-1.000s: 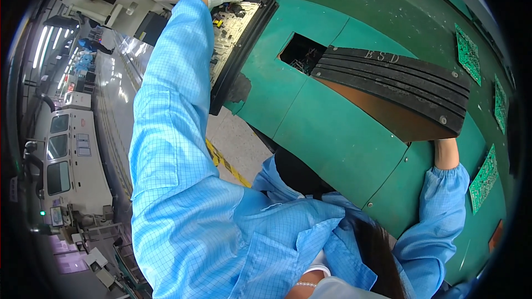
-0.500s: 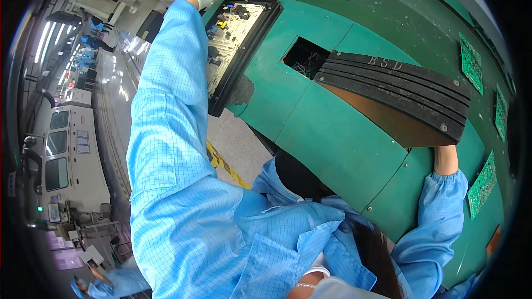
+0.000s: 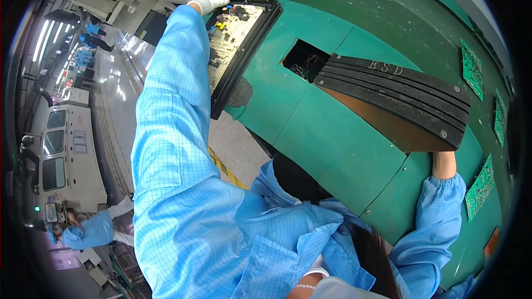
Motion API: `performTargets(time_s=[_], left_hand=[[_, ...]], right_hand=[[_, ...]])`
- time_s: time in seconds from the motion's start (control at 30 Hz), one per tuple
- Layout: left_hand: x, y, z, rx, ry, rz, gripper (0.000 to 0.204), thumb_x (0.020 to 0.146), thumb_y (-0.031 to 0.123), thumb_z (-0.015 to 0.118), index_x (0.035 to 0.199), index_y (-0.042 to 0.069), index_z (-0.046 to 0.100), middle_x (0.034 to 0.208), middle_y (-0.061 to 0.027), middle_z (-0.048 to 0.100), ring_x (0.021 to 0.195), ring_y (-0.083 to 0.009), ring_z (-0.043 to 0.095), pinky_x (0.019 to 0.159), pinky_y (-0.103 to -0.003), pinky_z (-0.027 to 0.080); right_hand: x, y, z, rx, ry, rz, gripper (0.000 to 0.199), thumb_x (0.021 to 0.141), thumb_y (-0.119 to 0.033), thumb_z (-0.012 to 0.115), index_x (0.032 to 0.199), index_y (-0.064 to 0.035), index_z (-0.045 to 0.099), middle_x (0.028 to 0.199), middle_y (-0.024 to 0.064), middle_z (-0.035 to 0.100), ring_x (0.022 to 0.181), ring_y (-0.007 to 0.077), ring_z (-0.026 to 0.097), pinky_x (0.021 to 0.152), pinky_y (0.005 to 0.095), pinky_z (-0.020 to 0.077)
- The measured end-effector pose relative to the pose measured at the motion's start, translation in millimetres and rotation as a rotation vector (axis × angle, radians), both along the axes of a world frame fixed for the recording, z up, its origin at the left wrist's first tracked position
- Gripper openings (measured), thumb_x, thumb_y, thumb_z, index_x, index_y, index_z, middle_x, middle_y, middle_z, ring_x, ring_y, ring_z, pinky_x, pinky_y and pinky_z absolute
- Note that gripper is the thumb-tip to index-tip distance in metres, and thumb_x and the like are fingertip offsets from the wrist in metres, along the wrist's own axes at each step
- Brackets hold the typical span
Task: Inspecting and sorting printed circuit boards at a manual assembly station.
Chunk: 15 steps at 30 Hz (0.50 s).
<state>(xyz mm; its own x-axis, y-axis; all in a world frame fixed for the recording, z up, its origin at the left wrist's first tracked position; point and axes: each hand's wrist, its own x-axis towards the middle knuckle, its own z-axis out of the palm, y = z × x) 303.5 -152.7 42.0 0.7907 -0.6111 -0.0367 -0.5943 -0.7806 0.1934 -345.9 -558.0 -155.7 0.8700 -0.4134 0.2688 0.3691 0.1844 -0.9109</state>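
A green bench [image 3: 327, 133] carries a black-framed tray [image 3: 247, 58] and ridged box [image 3: 396, 91].

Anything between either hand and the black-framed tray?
Left: nothing visible; the gloved left hand is at the far corner of the tray, contact unclear. Right: yes, the ridged black block lies between and hides the right hand; only the wrist shows.

Lies flat, populated side up, as a black-framed carrier pallet [image 3: 237, 40] with a cream bed bearing yellow, blue and black components [image 3: 220, 25], at the green bench top's [image 3: 332, 119] left end, partly hidden by the left sleeve [image 3: 173, 133].
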Motion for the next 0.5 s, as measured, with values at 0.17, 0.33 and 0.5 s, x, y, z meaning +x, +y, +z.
performTargets(time_s=[0.17, 0.33, 0.5], left_hand=[[4.7, 3.1, -5.7, -0.111, 0.056, 0.058, 0.048, 0.082, 0.045, 0.076, 0.117, 0.012, 0.072, 0.11, -0.0115, 0.073, 0.096, -0.0244, 0.068, 0.087, -0.034, 0.052], [-2.8, -18.0, -11.4, 0.005, -0.177, 0.044, 0.043, 0.082, 0.038, 0.075, 0.11, 0.006, 0.073, 0.104, -0.0165, 0.073, 0.096, -0.0295, 0.068, 0.087, -0.037, 0.051], [14.5, -14.4, -22.4, 0.076, -0.228, 0.1, 0.043, 0.085, 0.038, 0.072, 0.11, 0.004, 0.073, 0.104, -0.0171, 0.072, 0.096, -0.0306, 0.068, 0.088, -0.038, 0.051]], right_hand=[[21.3, -3.5, -5.1, -0.008, 0.012, -0.011, 0.044, 0.099, -0.016, 0.055, 0.141, -0.0055, 0.046, 0.14, 0.009, 0.053, 0.122, 0.0225, 0.054, 0.102, 0.039, 0.048], [-22.1, 9.1, -10.6, -0.027, 0.038, -0.02, 0.044, 0.099, -0.015, 0.054, 0.141, -0.0054, 0.046, 0.139, 0.009, 0.054, 0.121, 0.0224, 0.054, 0.102, 0.0387, 0.048], [26.9, -4.0, -3.6, -0.036, 0.052, -0.02, 0.043, 0.099, -0.015, 0.054, 0.141, -0.0053, 0.046, 0.139, 0.0089, 0.054, 0.121, 0.0223, 0.055, 0.102, 0.0384, 0.048]])
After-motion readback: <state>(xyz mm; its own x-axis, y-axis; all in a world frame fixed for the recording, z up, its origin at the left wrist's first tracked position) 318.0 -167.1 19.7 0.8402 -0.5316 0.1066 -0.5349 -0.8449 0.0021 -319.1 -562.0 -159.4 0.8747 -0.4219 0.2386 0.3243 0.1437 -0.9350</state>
